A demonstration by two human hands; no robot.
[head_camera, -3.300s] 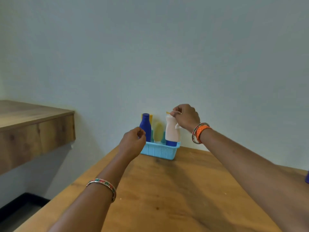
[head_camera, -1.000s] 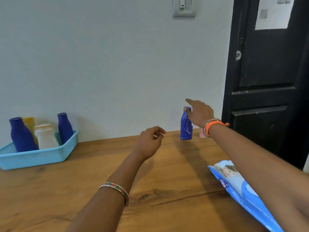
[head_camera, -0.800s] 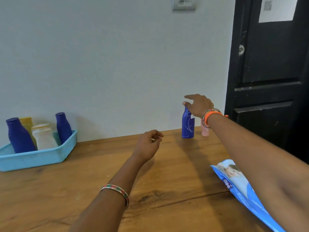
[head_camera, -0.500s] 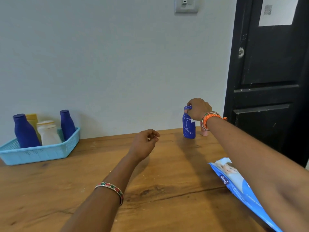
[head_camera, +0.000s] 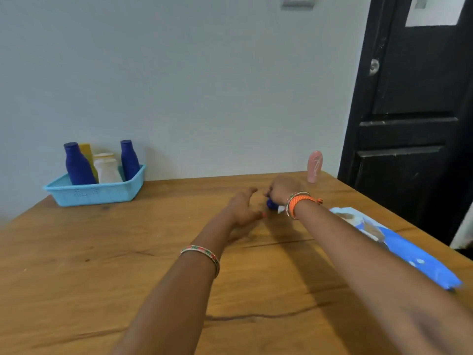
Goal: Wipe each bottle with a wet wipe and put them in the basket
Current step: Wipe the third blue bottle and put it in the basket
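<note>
Fingers of the right hand (head_camera: 281,189) curl down around a small dark-blue plastic bottle (head_camera: 271,204), of which only a blue sliver shows below the knuckles, with a white patch beside the wrist. How the bottle's long axis lies cannot be told, since the hand covers most of it. The left hand (head_camera: 243,208) waits just beside it, on the side nearer the light-blue plastic basket (head_camera: 97,193), fingers spread and relaxed, holding nothing, palm turned toward the bottle. The two hands are near each other but apart, and the bottle lies between them, so a handover to the left hand looks like the short move.

The blue wet-wipe packet (head_camera: 399,247) lies flat on the wooden table (head_camera: 102,252), far from the basket, under the right forearm; the right hand is the nearer one to reach it. No wipe is visible in either hand. A pink upright bottle (head_camera: 314,166) stands beyond the right hand, well away from the basket, which already holds two blue bottles, a white one and a yellow one.
</note>
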